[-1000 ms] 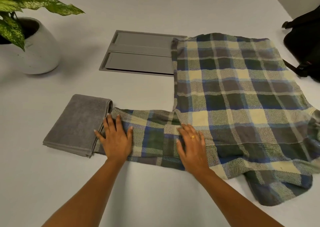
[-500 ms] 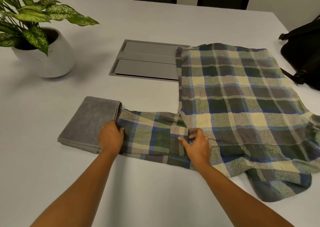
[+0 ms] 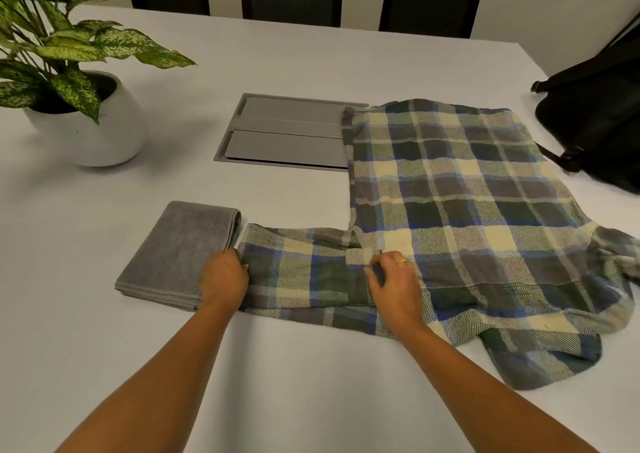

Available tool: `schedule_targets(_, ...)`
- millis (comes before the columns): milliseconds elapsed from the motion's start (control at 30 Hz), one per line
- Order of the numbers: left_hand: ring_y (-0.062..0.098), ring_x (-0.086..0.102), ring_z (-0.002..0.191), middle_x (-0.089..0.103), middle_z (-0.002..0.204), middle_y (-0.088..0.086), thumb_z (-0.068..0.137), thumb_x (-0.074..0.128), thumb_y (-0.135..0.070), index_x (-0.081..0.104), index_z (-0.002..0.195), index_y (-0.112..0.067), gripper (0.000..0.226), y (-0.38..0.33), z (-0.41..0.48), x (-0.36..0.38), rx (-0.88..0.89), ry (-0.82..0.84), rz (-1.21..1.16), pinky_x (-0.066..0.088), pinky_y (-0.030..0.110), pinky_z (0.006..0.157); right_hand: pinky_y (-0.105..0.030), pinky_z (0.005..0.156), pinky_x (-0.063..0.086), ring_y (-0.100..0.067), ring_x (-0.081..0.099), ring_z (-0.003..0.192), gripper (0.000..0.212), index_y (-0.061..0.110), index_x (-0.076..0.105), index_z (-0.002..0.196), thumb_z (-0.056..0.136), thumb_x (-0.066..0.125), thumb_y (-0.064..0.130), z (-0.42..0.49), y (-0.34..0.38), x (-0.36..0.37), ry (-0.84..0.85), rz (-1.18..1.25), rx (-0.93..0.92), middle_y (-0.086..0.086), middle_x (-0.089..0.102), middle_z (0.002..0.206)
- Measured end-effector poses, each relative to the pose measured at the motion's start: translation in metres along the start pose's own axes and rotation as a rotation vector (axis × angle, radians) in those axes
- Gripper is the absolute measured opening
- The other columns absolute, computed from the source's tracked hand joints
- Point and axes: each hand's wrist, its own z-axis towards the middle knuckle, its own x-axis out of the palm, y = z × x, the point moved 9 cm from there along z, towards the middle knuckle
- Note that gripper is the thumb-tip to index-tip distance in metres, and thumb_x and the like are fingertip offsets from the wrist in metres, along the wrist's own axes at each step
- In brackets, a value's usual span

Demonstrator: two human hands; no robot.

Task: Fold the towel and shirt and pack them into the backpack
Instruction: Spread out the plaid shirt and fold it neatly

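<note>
Where the white table (image 3: 311, 383) carries everything, the entries run as follows.

Plaid shirt (image 3: 450, 189): spread flat at centre-right, with one sleeve (image 3: 304, 272) stretched leftward along the near side between the two hands.
Black backpack (image 3: 595, 113): at the far right edge, just beside the shirt.
Potted plant (image 3: 86, 134): far left.
Grey panel (image 3: 287, 134): recessed at centre, its right end under the shirt.
Grey towel (image 3: 180, 251): folded, immediately left of the sleeve's cuff.
Left hand (image 3: 223, 277): fingers curled on the cuff end of the sleeve, beside the towel's edge.
Right hand (image 3: 394, 286): pinching a fold of cloth where the sleeve meets the body.
Ring (image 3: 402, 260): on the right hand.
</note>
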Motion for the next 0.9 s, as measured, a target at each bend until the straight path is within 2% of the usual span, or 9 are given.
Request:
schedule_targets(67,0.033,0.061,0.092,0.063,0.102,0.021,0.092,0.055,-0.016,0.058,0.107,0.004,0.025,0.001,0.000,0.000,-0.017,0.007,-0.014,0.048,0.038,0.077,-0.029,0.089,0.042,-0.018,0.045,0.116,0.039,0.017,0.053,0.125,0.092,0.054,0.038,-0.010,0.010,0.022,0.187,-0.069,-0.100,-0.003,0.054,0.123)
schedule_targets(167,0.035,0.060,0.092,0.063,0.102,0.022,0.092,0.054,-0.012,0.058,0.108,0.004,0.023,0.002,-0.001,-0.004,-0.058,-0.001,-0.098,0.046,0.038,0.075,-0.036,0.107,0.033,-0.020,0.028,0.134,0.061,0.020,0.032,0.143,0.091,0.050,0.048,-0.023,0.008,0.043,0.356,-0.165,-0.098,-0.002,0.036,0.145)
schedule_targets(333,0.035,0.060,0.093,0.064,0.105,0.022,0.093,0.050,-0.009,0.060,0.115,0.002,0.026,-0.018,-0.011,-0.030,-0.049,-0.076,-0.263,0.042,0.032,0.071,-0.039,0.112,0.025,-0.023,0.020,0.140,0.062,0.019,0.029,0.146,0.093,0.046,0.047,-0.028,0.006,0.042,0.487,-0.050,-0.056,-0.001,0.023,0.154)
schedule_targets(400,0.034,0.060,0.096,0.064,0.108,0.021,0.094,0.050,-0.010,0.059,0.118,0.001,0.028,-0.038,-0.018,-0.046,-0.014,-0.098,-0.336,0.042,0.031,0.073,-0.038,0.109,0.028,-0.025,0.028,0.138,0.052,0.015,0.041,0.140,0.096,0.045,0.042,-0.027,0.009,0.035,0.525,0.105,-0.009,-0.004,0.033,0.149)
schedule_targets(533,0.030,0.061,0.099,0.065,0.113,0.017,0.095,0.050,-0.015,0.060,0.121,-0.003,0.031,-0.099,-0.041,-0.073,0.110,-0.104,-0.447,0.044,0.027,0.076,-0.034,0.092,0.044,-0.025,0.053,0.112,0.037,0.014,0.061,0.116,0.099,0.039,0.038,-0.015,0.007,0.011,0.485,0.459,0.211,-0.007,0.059,0.116)
schedule_targets(633,0.028,0.060,0.104,0.063,0.118,0.015,0.094,0.052,-0.016,0.058,0.124,-0.007,0.032,-0.153,-0.067,-0.076,0.188,-0.070,-0.538,0.047,0.030,0.087,-0.041,0.096,0.043,-0.019,0.057,0.103,0.043,0.015,0.061,0.112,0.098,0.033,0.045,-0.006,0.010,-0.012,0.477,0.734,0.361,-0.003,0.061,0.118)
schedule_targets(733,0.021,0.061,0.105,0.064,0.118,0.010,0.092,0.055,-0.013,0.059,0.123,-0.010,0.032,-0.209,-0.099,-0.062,0.285,0.020,-0.650,0.044,0.025,0.089,-0.040,0.089,0.046,-0.022,0.060,0.101,0.054,0.017,0.059,0.115,0.093,0.032,0.058,0.003,0.008,-0.042,0.500,0.996,0.435,-0.003,0.064,0.111)
schedule_targets(800,0.017,0.062,0.101,0.067,0.111,0.006,0.092,0.056,-0.012,0.062,0.120,-0.011,0.029,-0.245,-0.120,-0.044,0.345,0.118,-0.729,0.047,0.024,0.089,-0.040,0.085,0.050,-0.023,0.061,0.100,0.056,0.017,0.061,0.116,0.088,0.041,0.062,0.008,-0.003,-0.061,0.520,1.084,0.465,-0.005,0.065,0.106)
schedule_targets(900,0.018,0.065,0.096,0.068,0.104,0.005,0.090,0.058,-0.010,0.063,0.116,-0.008,0.027,-0.287,-0.142,-0.009,0.393,0.270,-0.718,0.052,0.031,0.088,-0.040,0.084,0.052,-0.023,0.064,0.091,0.031,0.012,0.065,0.099,0.089,0.057,0.040,0.022,-0.031,-0.092,0.467,0.983,0.443,-0.009,0.068,0.094)
